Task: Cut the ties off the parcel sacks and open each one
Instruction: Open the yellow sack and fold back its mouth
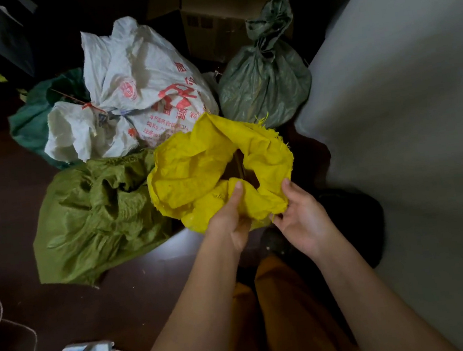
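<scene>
— What do you see around you?
— You're over a dark brown floor (pixel 5 201), dimly lit. A pale wall (pixel 417 96) rises on your right, a cardboard box (pixel 216 24) behind, a white cable (pixel 33 342) lower left.

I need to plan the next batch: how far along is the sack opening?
Looks done: the olive sack lies slack, no tie visible. In hand: the yellow sack has its mouth open, the left hand and right hand gripping its near rim. Left: the grey-green sack is still knotted at its neck, the white printed sack still shows a red tie. The dark green sack behind is too hidden to judge.
</scene>
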